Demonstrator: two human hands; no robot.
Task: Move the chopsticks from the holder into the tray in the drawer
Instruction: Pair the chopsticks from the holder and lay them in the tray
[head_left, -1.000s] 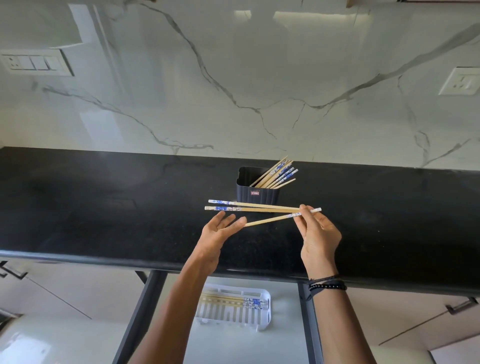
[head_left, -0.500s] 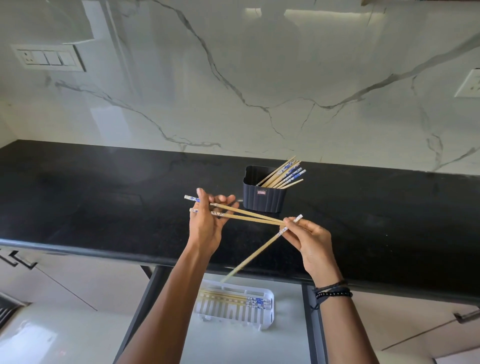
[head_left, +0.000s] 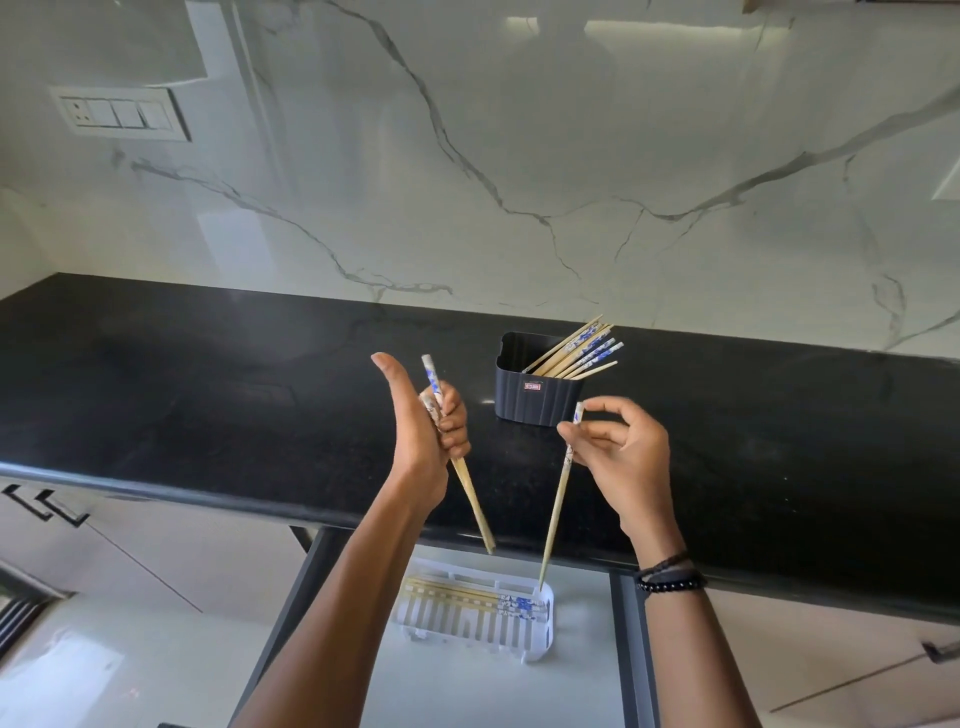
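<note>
A glossy white marble wall (head_left: 519, 156) with a switch plate (head_left: 122, 114) backs the black countertop (head_left: 208, 389).

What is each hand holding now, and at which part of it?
The left hand grips chopsticks around their patterned upper part. The right hand pinches a single chopstick near its patterned top end.

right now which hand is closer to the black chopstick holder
Right. The right hand is just beside the front right corner of the holder; the left hand sits off its left side with counter showing between.
</note>
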